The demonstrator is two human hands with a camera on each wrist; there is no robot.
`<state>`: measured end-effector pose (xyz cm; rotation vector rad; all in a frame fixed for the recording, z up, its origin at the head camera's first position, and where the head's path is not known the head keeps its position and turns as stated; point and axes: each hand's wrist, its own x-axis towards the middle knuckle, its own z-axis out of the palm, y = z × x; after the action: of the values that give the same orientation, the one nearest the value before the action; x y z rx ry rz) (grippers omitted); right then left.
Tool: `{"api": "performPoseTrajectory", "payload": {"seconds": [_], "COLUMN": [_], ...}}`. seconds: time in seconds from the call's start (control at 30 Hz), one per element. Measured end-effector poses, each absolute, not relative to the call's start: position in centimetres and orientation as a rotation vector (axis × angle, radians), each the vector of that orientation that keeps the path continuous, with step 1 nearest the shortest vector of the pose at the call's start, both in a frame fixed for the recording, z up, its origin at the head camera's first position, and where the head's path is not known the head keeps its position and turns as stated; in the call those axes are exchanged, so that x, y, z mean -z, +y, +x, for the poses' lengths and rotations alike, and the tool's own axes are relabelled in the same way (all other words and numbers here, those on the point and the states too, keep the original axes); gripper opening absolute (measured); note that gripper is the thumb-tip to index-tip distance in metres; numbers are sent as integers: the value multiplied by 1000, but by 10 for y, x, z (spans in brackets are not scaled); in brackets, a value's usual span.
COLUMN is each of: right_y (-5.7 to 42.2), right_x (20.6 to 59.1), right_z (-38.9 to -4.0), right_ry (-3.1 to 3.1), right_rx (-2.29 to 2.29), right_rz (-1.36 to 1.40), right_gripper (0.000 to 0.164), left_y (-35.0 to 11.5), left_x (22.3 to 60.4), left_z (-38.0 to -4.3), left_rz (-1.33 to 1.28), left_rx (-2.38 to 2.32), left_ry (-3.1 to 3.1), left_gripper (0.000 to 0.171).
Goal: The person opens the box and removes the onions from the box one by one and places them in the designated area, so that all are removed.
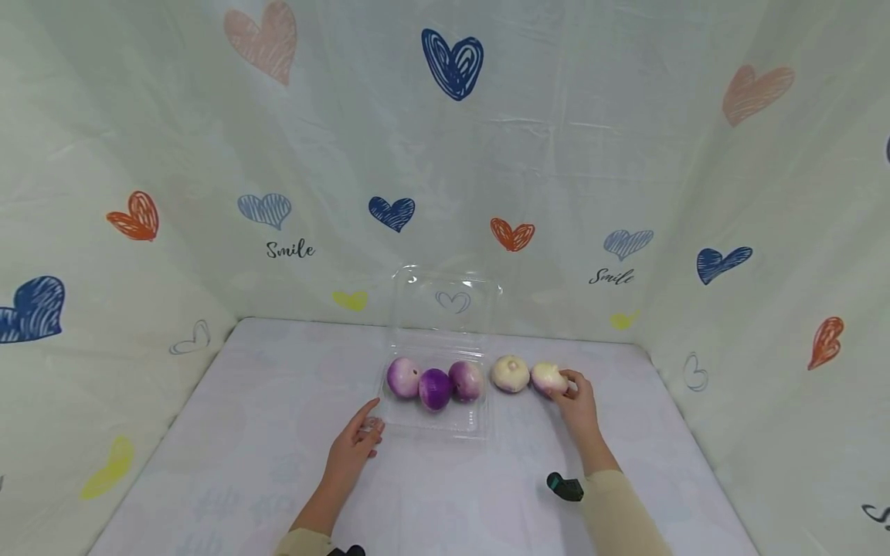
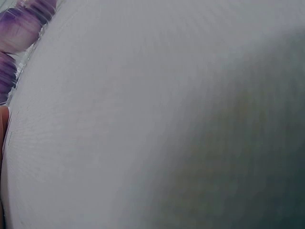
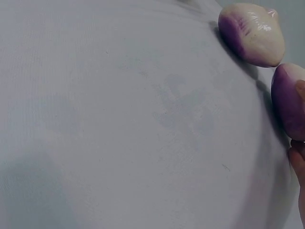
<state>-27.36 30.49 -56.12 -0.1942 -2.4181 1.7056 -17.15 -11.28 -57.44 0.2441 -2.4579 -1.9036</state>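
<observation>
My right hand [image 1: 577, 405] grips a turnip [image 1: 547, 378], pale on top and purple lower down, with fingers and thumb at its right side. A second turnip [image 1: 511, 374] sits just left of it; in the right wrist view this neighbouring turnip [image 3: 251, 34] shows a stub on top. Three purple-and-white turnips [image 1: 435, 389] lie together in a clear plastic box [image 1: 431, 423] whose lid [image 1: 445, 309] stands raised at the back. At the box's front left corner rests my left hand [image 1: 348, 452], index finger extended along the edge. The left wrist view catches only a fingertip and some turnips.
A pale cloth covers the table [image 1: 264, 432]. Behind and at both sides hangs a curtain [image 1: 556, 154] printed with hearts, close behind the raised lid. A dark wrist strap end [image 1: 565, 487] sticks out by the right sleeve [image 1: 619, 513].
</observation>
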Motion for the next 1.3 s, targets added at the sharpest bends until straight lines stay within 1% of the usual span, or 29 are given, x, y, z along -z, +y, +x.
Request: {"api": "performPoseTrajectory", "payload": {"seconds": [1.07, 1.3], "right_y": [299, 300], "right_x": [563, 556], "right_z": [-268, -263], "right_ry": [-2396, -2412], "right_rx": [-1725, -1682], "right_rz": [-180, -227], "right_gripper": [48, 53], "left_y": [-112, -113], "left_x": [573, 573], "left_z": [-171, -172], "left_rz": [255, 245], "left_rx": [1919, 1904], "left_ry": [-2447, -2456], "left_gripper": [52, 51]}}
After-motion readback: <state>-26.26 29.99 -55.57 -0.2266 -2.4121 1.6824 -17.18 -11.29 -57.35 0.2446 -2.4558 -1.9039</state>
